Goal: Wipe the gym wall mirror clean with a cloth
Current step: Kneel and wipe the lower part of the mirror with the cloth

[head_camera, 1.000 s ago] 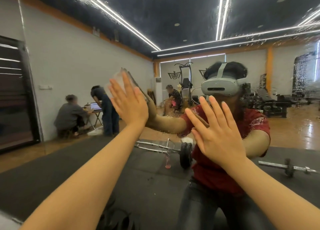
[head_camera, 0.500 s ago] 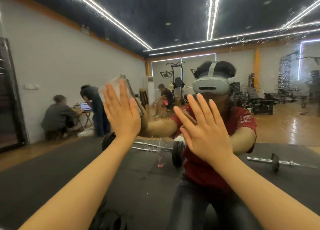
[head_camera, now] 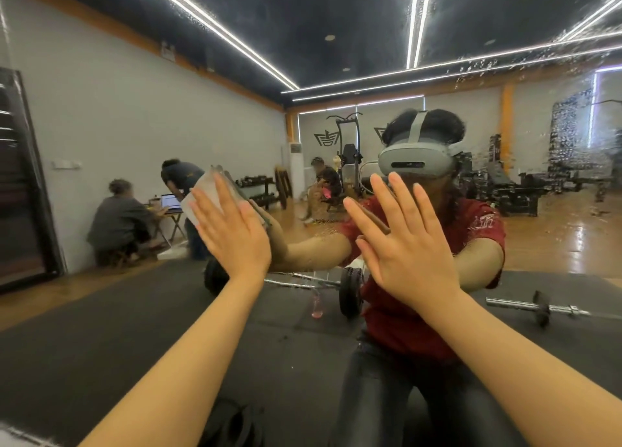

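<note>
The wall mirror [head_camera: 117, 116] fills the whole view and reflects the gym and me. My left hand [head_camera: 232, 231] lies flat with straight fingers, pressing a pale cloth [head_camera: 202, 194] against the glass left of centre. The cloth sticks out above and left of the fingers. My right hand [head_camera: 404, 241] is flat on the glass beside it, fingers spread and holding nothing. Water droplets and streaks [head_camera: 572, 133] cover the upper right of the mirror.
The reflection shows black floor mats, a barbell [head_camera: 535, 308] and another weighted bar [head_camera: 350, 288] on the floor, weight machines at the back right, and three people at the back left and centre. A dark door frame [head_camera: 30, 184] stands at far left.
My left hand has slid the cloth down and to the left across the glass. My right hand stays flat on the mirror, shifted slightly left with the view.
</note>
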Motion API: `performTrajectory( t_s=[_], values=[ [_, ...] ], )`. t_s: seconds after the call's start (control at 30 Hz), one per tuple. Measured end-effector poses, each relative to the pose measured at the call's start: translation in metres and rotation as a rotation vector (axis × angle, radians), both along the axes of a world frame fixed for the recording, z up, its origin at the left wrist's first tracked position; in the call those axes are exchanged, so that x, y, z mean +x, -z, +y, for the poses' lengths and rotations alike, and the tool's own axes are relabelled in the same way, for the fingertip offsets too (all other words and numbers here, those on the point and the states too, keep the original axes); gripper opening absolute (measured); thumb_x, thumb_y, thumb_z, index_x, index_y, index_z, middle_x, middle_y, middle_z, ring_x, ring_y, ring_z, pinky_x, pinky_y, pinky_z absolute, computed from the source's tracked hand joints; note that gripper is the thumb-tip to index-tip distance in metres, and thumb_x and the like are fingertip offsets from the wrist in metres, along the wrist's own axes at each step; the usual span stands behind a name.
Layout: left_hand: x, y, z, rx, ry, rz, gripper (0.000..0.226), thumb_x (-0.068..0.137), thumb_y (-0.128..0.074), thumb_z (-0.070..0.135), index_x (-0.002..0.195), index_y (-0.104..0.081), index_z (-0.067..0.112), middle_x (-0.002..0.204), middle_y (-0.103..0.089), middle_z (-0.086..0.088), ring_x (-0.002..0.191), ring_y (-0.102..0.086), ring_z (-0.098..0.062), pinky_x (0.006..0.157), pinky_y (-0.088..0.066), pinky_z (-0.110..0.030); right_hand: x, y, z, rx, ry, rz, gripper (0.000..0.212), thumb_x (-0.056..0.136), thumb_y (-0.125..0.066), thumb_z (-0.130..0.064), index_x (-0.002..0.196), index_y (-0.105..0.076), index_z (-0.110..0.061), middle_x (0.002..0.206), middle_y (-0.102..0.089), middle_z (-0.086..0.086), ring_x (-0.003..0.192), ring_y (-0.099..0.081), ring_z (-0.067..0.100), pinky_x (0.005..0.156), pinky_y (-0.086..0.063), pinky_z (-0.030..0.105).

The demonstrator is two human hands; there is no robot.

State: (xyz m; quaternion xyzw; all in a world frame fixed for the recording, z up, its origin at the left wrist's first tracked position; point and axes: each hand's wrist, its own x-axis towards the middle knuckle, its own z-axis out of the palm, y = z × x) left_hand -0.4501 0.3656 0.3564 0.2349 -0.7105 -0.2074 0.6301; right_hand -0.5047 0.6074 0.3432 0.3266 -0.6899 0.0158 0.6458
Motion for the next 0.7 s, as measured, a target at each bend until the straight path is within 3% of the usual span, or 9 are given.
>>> performTrajectory(
  t_s=[0.07,0.13,0.23,0.3,0.4,0.5,0.57,0.7],
  values=[
    [-0.002,0.011,0.024,-0.121,0.005,-0.043,0.060,0.103,-0.015,0.041,0.160,-0.010,0.022,0.165,-0.001,-0.020,0.152,0.001,-0.036,0.123,-0.005,-0.051,0.000,0.000,0.000,-0.001,0.001,0.001,0.056,0.102,-0.042,-0.037,0.155,-0.032,-0.021,0.161,-0.020,0.021,0.150,-0.016,0.039,0.119,-0.021,0.057],
    [-0.002,0.036,0.048,-0.368,0.038,-0.143,0.059,0.104,-0.015,0.043,0.159,-0.004,0.026,0.165,0.003,-0.018,0.152,0.004,-0.033,0.123,-0.002,-0.048,0.000,0.001,0.000,0.004,0.011,-0.001,0.057,0.102,-0.041,-0.038,0.156,-0.030,-0.021,0.161,-0.019,0.021,0.150,-0.014,0.039,0.119,-0.021,0.056],
    [0.002,0.061,0.046,-0.621,0.110,-0.236,0.063,0.103,-0.026,0.041,0.158,0.002,0.033,0.165,0.007,-0.012,0.153,0.005,-0.030,0.122,0.004,-0.044,0.000,0.001,0.001,0.017,0.029,-0.002,0.057,0.103,-0.038,-0.039,0.156,-0.029,-0.022,0.162,-0.018,0.021,0.151,-0.013,0.038,0.120,-0.018,0.055],
    [0.004,0.062,0.024,-0.578,0.082,-0.213,0.060,0.103,-0.025,0.040,0.159,-0.004,0.030,0.165,0.003,-0.015,0.153,0.003,-0.031,0.123,-0.001,-0.048,0.001,0.000,0.001,0.015,0.033,-0.003,0.056,0.104,-0.036,-0.039,0.156,-0.029,-0.022,0.162,-0.019,0.021,0.151,-0.013,0.038,0.120,-0.017,0.055],
    [0.006,0.058,-0.005,-0.188,0.039,-0.095,0.058,0.104,-0.018,0.039,0.159,-0.009,0.023,0.165,0.000,-0.019,0.152,0.000,-0.035,0.121,-0.011,-0.057,0.000,0.001,0.000,0.007,0.035,0.000,0.055,0.103,-0.037,-0.038,0.156,-0.030,-0.021,0.162,-0.018,0.021,0.150,-0.013,0.039,0.120,-0.018,0.056],
    [0.003,0.055,0.002,-0.018,0.052,-0.028,0.060,0.102,-0.015,0.040,0.158,-0.009,0.021,0.164,-0.002,-0.021,0.152,0.000,-0.036,0.122,-0.009,-0.054,0.000,0.001,-0.001,0.003,0.021,0.006,0.056,0.103,-0.038,-0.037,0.156,-0.030,-0.021,0.161,-0.018,0.022,0.150,-0.013,0.039,0.120,-0.019,0.056],
    [0.001,0.056,0.024,-0.019,0.072,-0.031,0.060,0.102,-0.016,0.040,0.159,-0.010,0.022,0.164,-0.001,-0.020,0.152,0.000,-0.036,0.122,-0.007,-0.053,0.000,0.001,0.000,0.004,0.018,0.005,0.056,0.103,-0.039,-0.037,0.156,-0.030,-0.021,0.161,-0.018,0.022,0.150,-0.013,0.039,0.120,-0.018,0.056],
    [-0.002,0.082,0.067,-0.269,0.117,-0.149,0.058,0.104,-0.019,0.040,0.158,0.003,0.033,0.165,0.006,-0.016,0.152,0.006,-0.032,0.121,0.000,-0.050,0.000,0.000,0.001,0.007,0.004,-0.001,0.056,0.103,-0.039,-0.037,0.156,-0.028,-0.021,0.162,-0.018,0.021,0.151,-0.012,0.039,0.121,-0.016,0.055]
  ],
)
